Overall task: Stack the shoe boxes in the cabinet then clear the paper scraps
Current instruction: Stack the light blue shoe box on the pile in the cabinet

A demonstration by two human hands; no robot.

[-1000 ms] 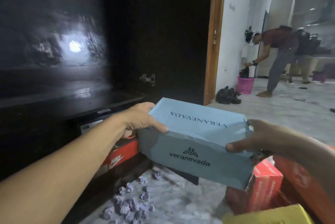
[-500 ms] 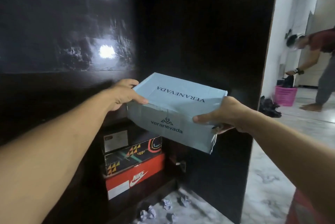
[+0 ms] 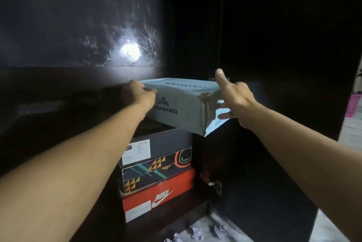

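blue box (image 3: 182, 112) – "veranevada"; red box (image 3: 156, 198) – "nike"

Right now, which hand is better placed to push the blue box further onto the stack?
Probably the right hand: it sits open against the blue box's overhanging near end, past the patterned box. The left hand grips the far corner.

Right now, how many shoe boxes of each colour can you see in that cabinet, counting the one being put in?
Blue-grey box, held by the left hand and right hand: 1
Dark box with white label: 1
Dark patterned box: 1
Red box: 1
Total: 4
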